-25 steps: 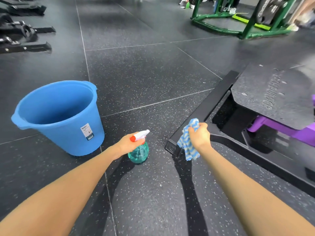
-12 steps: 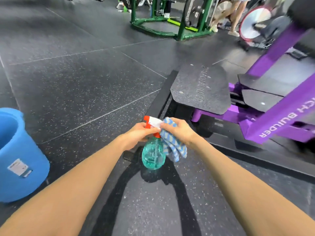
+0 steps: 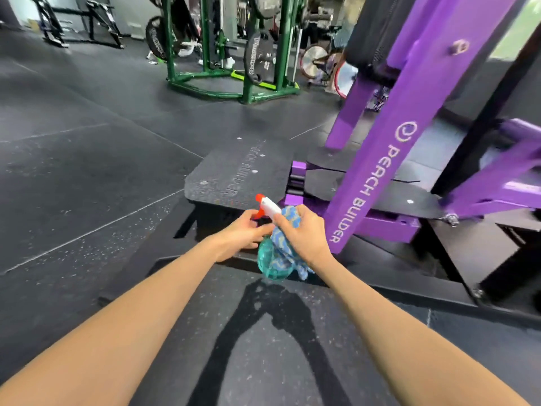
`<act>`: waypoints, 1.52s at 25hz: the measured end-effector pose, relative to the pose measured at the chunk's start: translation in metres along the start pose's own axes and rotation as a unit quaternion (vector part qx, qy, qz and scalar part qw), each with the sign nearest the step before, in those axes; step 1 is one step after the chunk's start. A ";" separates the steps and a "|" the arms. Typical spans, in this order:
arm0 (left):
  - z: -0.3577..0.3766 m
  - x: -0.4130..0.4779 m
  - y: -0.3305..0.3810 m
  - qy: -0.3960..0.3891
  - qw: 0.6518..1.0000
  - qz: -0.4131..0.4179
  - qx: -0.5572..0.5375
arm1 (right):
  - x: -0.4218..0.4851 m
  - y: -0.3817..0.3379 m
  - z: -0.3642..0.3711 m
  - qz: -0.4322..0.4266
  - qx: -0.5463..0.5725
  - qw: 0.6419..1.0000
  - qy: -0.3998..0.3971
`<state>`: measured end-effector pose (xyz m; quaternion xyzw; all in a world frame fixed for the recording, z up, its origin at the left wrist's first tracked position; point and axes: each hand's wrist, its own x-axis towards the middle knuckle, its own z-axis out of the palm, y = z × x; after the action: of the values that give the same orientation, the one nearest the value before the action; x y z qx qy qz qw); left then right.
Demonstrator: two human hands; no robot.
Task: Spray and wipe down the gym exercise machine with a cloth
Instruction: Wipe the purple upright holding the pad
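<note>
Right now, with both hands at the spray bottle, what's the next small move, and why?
Probably spray first: the left hand holds the spray bottle, its red nozzle points toward the black footplate, and the right hand has the cloth ready to wipe.

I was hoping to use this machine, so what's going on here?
A person is getting ready to clean the purple Peach Builder machine. Both hands meet at a teal spray bottle held in the air in front of the black footplate. The right hand grips a blue-and-white striped cloth bunched against the bottle's neck. The left hand touches the bottle near its trigger; which hand carries it is unclear. The cloth is not on the machine yet.
</note>
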<state>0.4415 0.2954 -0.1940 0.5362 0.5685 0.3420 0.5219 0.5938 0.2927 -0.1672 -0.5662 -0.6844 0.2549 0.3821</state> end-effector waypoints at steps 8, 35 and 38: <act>0.091 0.026 0.073 0.022 0.995 0.093 0.000 | 0.036 0.025 -0.097 -0.080 0.030 0.995 -0.054; 0.062 0.078 0.208 0.078 0.990 0.097 0.064 | 0.171 -0.010 -0.203 -0.430 -0.422 0.738 0.306; 0.049 0.084 0.207 0.126 0.987 0.102 0.014 | 0.150 0.043 -0.148 -0.422 -0.626 0.647 0.108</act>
<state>0.5507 0.4075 -0.0272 0.5513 0.5768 0.4504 0.4006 0.7289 0.4358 -0.0805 -0.3442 -0.7998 -0.4862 0.0742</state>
